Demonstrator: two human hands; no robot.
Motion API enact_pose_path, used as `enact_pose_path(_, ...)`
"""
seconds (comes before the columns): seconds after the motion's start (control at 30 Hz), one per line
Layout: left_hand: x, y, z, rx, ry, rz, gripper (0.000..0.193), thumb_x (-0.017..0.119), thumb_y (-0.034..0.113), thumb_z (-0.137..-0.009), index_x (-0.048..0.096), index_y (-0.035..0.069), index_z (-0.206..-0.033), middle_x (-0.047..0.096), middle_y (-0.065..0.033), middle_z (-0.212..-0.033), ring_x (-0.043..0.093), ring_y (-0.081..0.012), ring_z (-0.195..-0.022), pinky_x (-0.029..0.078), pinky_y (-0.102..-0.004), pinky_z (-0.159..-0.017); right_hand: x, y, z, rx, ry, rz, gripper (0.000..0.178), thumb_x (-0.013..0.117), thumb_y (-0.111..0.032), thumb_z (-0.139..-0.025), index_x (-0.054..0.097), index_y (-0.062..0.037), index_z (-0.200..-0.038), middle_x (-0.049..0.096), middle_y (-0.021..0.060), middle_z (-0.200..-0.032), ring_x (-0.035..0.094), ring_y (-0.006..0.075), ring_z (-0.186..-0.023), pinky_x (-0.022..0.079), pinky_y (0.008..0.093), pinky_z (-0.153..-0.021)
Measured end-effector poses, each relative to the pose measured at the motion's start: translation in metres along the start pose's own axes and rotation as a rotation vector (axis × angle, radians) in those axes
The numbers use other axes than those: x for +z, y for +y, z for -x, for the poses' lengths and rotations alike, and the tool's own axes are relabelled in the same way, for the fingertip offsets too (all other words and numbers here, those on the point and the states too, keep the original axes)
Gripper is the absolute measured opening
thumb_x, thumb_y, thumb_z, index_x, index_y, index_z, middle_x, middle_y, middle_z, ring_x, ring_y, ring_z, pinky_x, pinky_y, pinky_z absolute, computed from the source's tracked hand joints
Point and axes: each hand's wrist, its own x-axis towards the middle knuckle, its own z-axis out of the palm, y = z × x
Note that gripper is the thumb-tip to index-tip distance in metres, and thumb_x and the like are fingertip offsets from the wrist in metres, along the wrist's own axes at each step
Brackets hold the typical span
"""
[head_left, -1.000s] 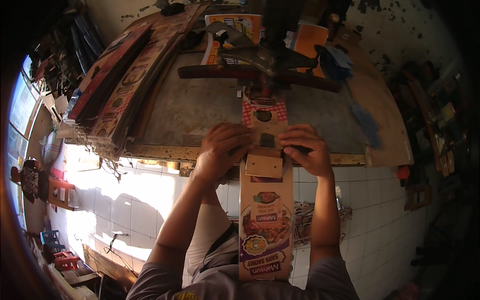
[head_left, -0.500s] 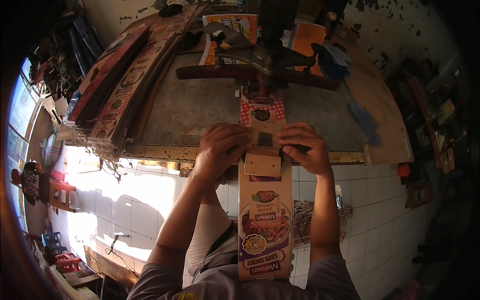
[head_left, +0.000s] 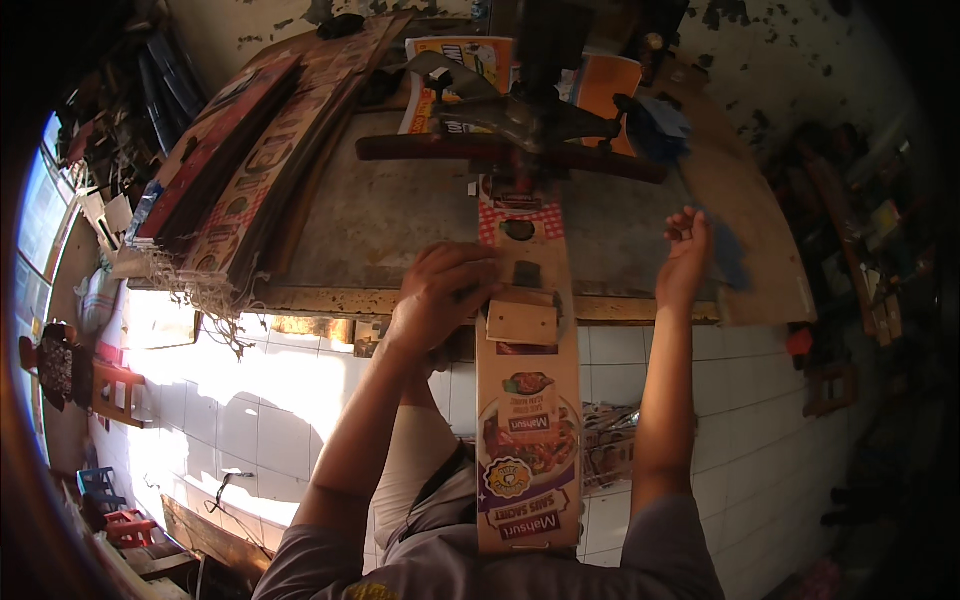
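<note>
A long printed strip (head_left: 527, 385) of brown sheet, with food pictures on it, runs from my lap up over the table's near edge and beneath a dark metal machine (head_left: 540, 110). Across the strip lies a small tan rectangular piece (head_left: 521, 322) with two dark dots. My left hand (head_left: 447, 290) has its fingers bent round the strip's left edge beside that piece; the fingertips are partly hidden. Off to the right, my right hand (head_left: 686, 245) is raised apart from the strip, fingers loosely curled and apart, with nothing visible in it.
Long printed strips (head_left: 270, 160) with frayed ends lie stacked on the left of the table (head_left: 370, 215). The machine's dark red bar (head_left: 430, 148) spans above the strip. A blue cloth-like piece (head_left: 728, 250) lies at right. Stools (head_left: 120, 390) stand on the tiled floor.
My right hand has let go of the strip's right edge and moved right and up, away from it. The left hand has stayed at the left edge.
</note>
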Motion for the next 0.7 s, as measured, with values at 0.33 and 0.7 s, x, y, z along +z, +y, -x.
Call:
enact_pose_path(0.33, 0.001, -0.001, 0.001, -0.019, 0.004, 0.031, 0.023, 0.088, 0.018, -0.087, 0.084, 0.014, -0.109, 0.079, -0.0029, -0.128, 0.073, -0.0261, -0.117, 0.053, -0.0451, -0.108, -0.018, -0.006, 0.018, -0.122, -0.509, 1.038, 0.035, 0.055, -0.032, -0.116, 0.074, -0.0033, -0.111, 0.077, 0.0116, -0.091, 0.075, 0.0269, -0.086, 0.055, 0.0418, -0.079)
enact_pose_path(0.7, -0.008, 0.005, 0.009, -0.090, 0.012, 0.003, 0.028, 0.086, 0.018, -0.089, 0.082, 0.013, -0.116, 0.076, -0.0047, -0.134, 0.069, -0.0296, -0.124, 0.053, -0.0471, -0.109, 0.021, -0.054, 0.115, -0.475, -0.893, 0.859, 0.044, 0.083, -0.025, -0.096, 0.070, -0.0072, -0.135, 0.067, 0.0131, -0.142, 0.063, 0.0364, -0.133, 0.050, 0.0504, -0.113)
